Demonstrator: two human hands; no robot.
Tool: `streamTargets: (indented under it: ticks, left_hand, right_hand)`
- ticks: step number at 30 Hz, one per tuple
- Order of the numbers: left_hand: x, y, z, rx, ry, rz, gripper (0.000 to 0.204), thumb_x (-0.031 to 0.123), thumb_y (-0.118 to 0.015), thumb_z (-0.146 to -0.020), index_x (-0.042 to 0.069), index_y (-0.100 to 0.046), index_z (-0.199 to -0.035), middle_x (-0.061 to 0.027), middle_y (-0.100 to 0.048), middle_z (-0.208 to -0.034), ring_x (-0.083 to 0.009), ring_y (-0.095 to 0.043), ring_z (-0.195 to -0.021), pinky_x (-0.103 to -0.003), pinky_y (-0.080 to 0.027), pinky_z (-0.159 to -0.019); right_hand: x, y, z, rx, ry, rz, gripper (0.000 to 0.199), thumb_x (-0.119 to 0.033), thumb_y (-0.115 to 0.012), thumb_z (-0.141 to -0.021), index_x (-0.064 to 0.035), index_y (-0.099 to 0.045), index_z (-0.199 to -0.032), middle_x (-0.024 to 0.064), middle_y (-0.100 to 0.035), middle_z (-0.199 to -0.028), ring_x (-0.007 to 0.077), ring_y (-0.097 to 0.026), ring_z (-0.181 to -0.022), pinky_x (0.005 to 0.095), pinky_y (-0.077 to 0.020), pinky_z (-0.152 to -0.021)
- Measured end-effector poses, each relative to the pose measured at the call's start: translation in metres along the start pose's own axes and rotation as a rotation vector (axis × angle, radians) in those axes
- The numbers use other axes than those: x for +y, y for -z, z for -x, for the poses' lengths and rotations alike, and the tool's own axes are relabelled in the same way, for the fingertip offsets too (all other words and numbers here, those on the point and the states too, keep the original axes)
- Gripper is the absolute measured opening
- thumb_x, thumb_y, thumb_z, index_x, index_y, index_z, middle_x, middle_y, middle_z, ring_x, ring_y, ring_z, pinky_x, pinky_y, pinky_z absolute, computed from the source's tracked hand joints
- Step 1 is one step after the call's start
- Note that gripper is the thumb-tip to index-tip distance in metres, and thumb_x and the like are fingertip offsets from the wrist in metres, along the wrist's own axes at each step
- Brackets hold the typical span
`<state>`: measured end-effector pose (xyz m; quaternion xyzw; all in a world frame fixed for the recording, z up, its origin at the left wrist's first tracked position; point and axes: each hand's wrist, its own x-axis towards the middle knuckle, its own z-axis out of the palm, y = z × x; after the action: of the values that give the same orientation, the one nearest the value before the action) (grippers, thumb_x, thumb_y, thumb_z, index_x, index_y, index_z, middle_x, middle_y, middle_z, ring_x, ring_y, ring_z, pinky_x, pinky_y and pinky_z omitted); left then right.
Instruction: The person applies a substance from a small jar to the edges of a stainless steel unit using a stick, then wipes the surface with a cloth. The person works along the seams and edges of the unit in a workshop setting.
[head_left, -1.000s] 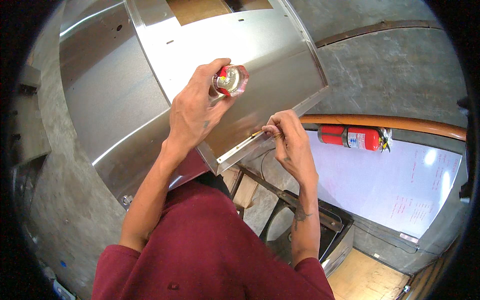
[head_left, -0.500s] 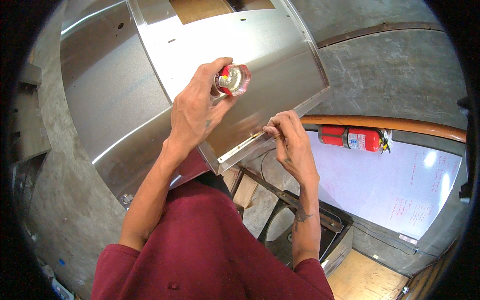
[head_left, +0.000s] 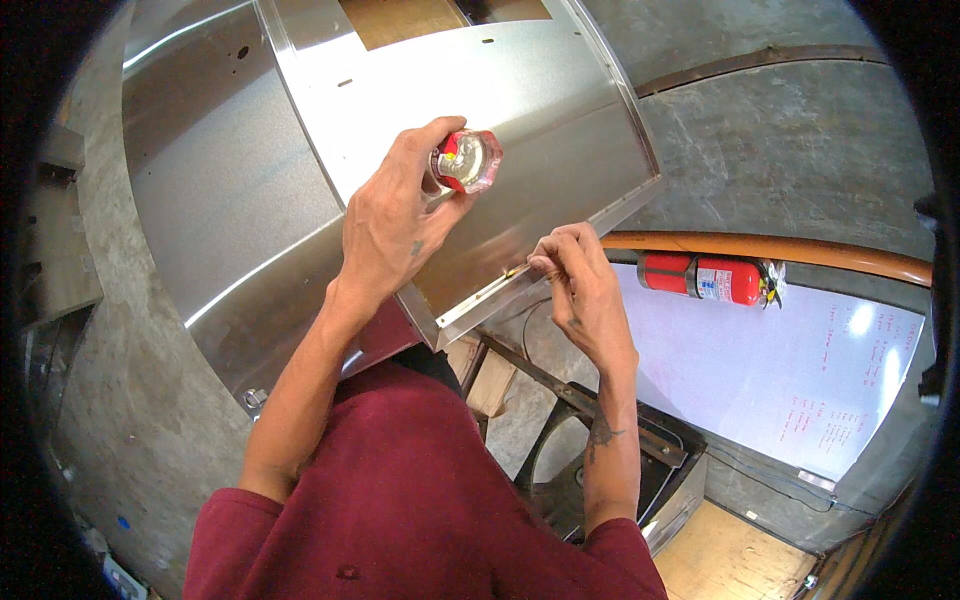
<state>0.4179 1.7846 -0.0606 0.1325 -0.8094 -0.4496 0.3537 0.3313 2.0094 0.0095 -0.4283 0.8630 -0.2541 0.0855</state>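
Observation:
My left hand (head_left: 392, 205) is closed round a small clear glass jar (head_left: 476, 161) with a red and yellow label, held above a shiny sheet-metal panel (head_left: 540, 120). The jar is tipped so that its faceted base shows. At the panel's near right edge, my right hand (head_left: 580, 290) pinches a thin brownish stick whose tip (head_left: 511, 272) touches or nearly touches the folded edge. Most of the stick is hidden by my fingers, so its exact kind does not show. A pale strip with small holes (head_left: 475, 299) runs along that edge.
Left of the panel lies another metal section (head_left: 220, 160). A red fire extinguisher (head_left: 710, 278), an orange pipe (head_left: 800, 250) and a whiteboard (head_left: 740, 370) are at the right. Below my right forearm stands a dark metal frame (head_left: 560, 410).
My right hand and the stick's tip have shifted very slightly along the folded edge. The left hand with the jar stays almost still.

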Motion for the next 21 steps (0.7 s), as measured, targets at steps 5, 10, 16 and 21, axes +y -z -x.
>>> streamTargets:
  ticks: [5, 10, 16, 21]
  left_hand:
    - [0.001, 0.001, 0.000, -0.001, -0.001, -0.013, 0.069, 0.015, -0.092, -0.087, 0.013, -0.059, -0.148, -0.0106, -0.074, -0.127, -0.0227, -0.079, -0.095, -0.035, -0.068, -0.082]
    - [-0.003, -0.001, 0.002, 0.008, 0.030, 0.029, 0.067, 0.021, -0.093, -0.088, 0.015, -0.061, -0.147, -0.0103, -0.076, -0.123, -0.0220, -0.078, -0.092, -0.036, -0.065, -0.079]
    - [0.004, 0.000, -0.001, 0.015, 0.066, 0.032, 0.066, 0.023, -0.094, -0.090, 0.015, -0.062, -0.147, -0.0115, -0.077, -0.116, -0.0216, -0.077, -0.087, -0.036, -0.062, -0.075]
    - [-0.001, -0.003, 0.000, 0.027, 0.042, 0.035, 0.066, 0.022, -0.093, -0.090, 0.015, -0.062, -0.148, -0.0121, -0.077, -0.116, -0.0214, -0.077, -0.087, -0.036, -0.062, -0.074]
  right_hand:
    - [0.005, -0.001, 0.001, 0.020, 0.013, -0.031, 0.010, 0.005, -0.067, -0.102, 0.0015, -0.065, -0.111, 0.0135, -0.060, -0.110, 0.0272, -0.066, -0.094, 0.0376, -0.0564, -0.079]
    - [0.012, 0.007, -0.001, 0.076, -0.094, -0.165, 0.010, 0.005, -0.065, -0.102, 0.0015, -0.063, -0.111, 0.0151, -0.060, -0.109, 0.0314, -0.066, -0.095, 0.0382, -0.0553, -0.085]
    - [0.024, 0.018, -0.005, 0.073, -0.081, -0.071, 0.009, 0.004, -0.065, -0.103, 0.0019, -0.063, -0.111, 0.0159, -0.060, -0.110, 0.0336, -0.065, -0.097, 0.0396, -0.0542, -0.087]
    - [0.030, 0.016, -0.007, 0.068, -0.044, -0.061, 0.009, 0.003, -0.067, -0.102, 0.0018, -0.063, -0.110, 0.0159, -0.061, -0.110, 0.0346, -0.065, -0.098, 0.0407, -0.0536, -0.088]
